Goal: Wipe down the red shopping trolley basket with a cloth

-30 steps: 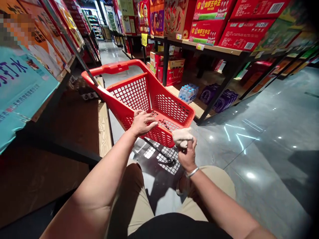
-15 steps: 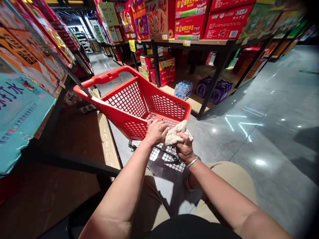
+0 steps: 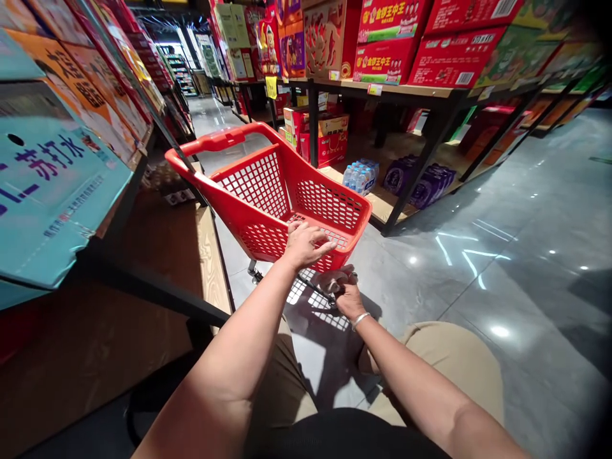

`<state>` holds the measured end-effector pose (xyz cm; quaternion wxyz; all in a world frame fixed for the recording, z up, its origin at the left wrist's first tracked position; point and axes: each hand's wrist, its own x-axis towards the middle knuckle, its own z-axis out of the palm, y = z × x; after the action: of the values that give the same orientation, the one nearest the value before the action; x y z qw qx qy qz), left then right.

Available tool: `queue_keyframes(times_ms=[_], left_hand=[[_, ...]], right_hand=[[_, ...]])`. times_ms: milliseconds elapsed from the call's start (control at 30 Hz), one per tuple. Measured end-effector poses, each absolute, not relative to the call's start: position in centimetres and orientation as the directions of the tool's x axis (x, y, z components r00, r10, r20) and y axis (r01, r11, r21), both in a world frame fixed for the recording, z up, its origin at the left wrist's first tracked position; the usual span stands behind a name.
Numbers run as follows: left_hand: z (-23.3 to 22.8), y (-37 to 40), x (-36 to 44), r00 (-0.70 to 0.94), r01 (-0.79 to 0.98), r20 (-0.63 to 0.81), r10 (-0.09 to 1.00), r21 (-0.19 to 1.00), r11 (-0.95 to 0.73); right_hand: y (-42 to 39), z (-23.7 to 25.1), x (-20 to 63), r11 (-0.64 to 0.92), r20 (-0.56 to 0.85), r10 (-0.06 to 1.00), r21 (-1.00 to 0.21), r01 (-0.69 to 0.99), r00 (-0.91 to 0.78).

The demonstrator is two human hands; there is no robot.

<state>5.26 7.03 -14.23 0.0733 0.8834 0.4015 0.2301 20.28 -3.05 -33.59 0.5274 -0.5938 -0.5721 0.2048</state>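
Risk: the red plastic shopping cart (image 3: 287,197) is on wheels on a glossy floor (image 3: 478,268). Our left hand (image 3: 306,244) only lies flat on the near rim, fingers spread, gripping nothing, so any push from below could roll it off toward 12 o'clock or tip it.

Our right hand (image 3: 345,288) is low under the basket's near edge, at 5 o'clock from the left, fingers curled. We cannot tell what it holds, if anything.

Cart: mesh walls, empty basket, handle at the far end, parked beside the wooden shelf (image 3: 205,255) at 9 o'clock.
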Motion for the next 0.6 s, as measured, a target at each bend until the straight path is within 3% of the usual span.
queue_keyframes(times_ms=[67, 133, 233, 300, 367, 600], left_hand=[[-14.4, 7.0, 5.2, 0.566, 0.679, 0.358, 0.743, 0.309, -0.666], [-14.5, 7.0, 5.2, 0.562, 0.684, 0.37, 0.74, 0.296, -0.667], [-14.7, 7.0, 5.2, 0.552, 0.689, 0.383, 0.74, 0.291, -0.664], [-14.8, 6.9, 5.3, 0.546, 0.689, 0.385, 0.744, 0.298, -0.66], [-14.7, 6.8, 5.4, 0.542, 0.69, 0.388, 0.746, 0.302, -0.658], [-14.3, 6.4, 5.5, 0.493, 0.726, 0.409, 0.768, 0.294, -0.622]], right_hand=[[-2.3, -31.9, 20.8, 0.159, 0.288, 0.864, -0.934, 0.319, 0.413], [-1.1, -29.1, 22.2, 0.154, 0.159, 0.818, -0.986, 0.055, 0.554], [1.7, -24.0, 25.3, 0.301, 0.016, 0.727, -0.906, -0.298, 0.686], [3.8, -21.7, 27.1, 0.37, 0.038, 0.674, -0.882, -0.292, 0.738], [5.2, -21.1, 27.7, 0.327, 0.042, 0.679, -0.911, -0.251, 0.733], [0.6, -27.3, 20.3, 0.141, -0.078, 0.817, -0.933, -0.33, 0.572]])
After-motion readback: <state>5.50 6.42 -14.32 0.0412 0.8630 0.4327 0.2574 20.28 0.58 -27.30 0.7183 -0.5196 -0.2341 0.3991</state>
